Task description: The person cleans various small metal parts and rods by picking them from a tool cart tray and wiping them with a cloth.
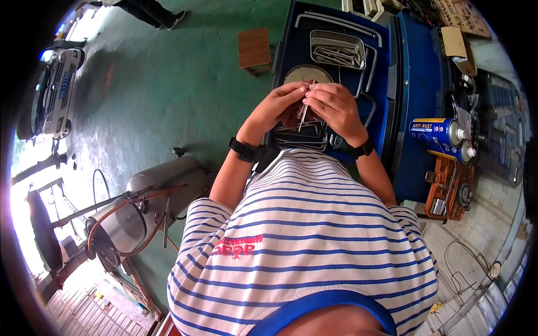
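My left hand and my right hand meet over a blue drawer, fingers pinched together. Between them is a thin, shiny metal rod, pointing down toward my body; it looks like a small hex key, but its upper end is hidden by the fingers. A dark reddish-brown rag hangs beneath the fingers, partly covered by both hands. Just beyond the hands lies a round, tan-topped object. Farther off in the drawer, a metal tray contains several slim hex keys.
Large L-shaped bars lie along the drawer's far side. At right are blue anti-rust spray cans and an orange socket case. A wooden stool stands beyond the drawer's left edge. A grey tank is at left.
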Demonstrator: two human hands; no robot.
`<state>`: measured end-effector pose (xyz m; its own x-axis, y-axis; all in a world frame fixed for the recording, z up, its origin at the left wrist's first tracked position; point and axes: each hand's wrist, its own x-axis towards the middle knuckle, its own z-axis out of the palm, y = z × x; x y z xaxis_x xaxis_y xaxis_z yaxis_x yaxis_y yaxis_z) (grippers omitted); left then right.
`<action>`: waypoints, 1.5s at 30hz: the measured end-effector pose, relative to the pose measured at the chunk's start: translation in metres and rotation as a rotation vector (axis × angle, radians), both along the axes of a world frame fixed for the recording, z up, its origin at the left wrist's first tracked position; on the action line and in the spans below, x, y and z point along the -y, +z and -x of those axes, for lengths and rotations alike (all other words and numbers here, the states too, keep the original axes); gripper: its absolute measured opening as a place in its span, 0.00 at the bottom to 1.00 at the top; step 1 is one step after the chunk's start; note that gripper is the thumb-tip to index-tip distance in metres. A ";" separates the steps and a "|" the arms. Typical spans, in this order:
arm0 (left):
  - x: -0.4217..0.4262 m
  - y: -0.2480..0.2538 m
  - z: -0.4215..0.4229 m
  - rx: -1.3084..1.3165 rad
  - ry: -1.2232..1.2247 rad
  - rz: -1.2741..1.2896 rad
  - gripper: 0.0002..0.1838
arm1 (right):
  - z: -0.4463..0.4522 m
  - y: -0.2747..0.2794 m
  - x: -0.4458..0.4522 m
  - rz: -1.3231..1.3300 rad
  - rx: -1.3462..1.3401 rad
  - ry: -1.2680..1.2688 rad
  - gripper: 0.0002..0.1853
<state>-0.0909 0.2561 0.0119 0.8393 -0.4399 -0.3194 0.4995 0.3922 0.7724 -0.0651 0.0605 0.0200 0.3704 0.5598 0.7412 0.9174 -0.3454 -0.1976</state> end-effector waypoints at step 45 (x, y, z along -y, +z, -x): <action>0.021 -0.017 0.004 0.392 0.475 -0.369 0.14 | 0.020 -0.015 -0.016 -0.385 -1.382 -0.055 0.12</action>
<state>-0.0944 0.2352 -0.0053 0.9967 0.0798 -0.0129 -0.0014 0.1769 0.9842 -0.0853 0.0765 0.0051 0.9196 0.3728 -0.1244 -0.0957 -0.0945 -0.9909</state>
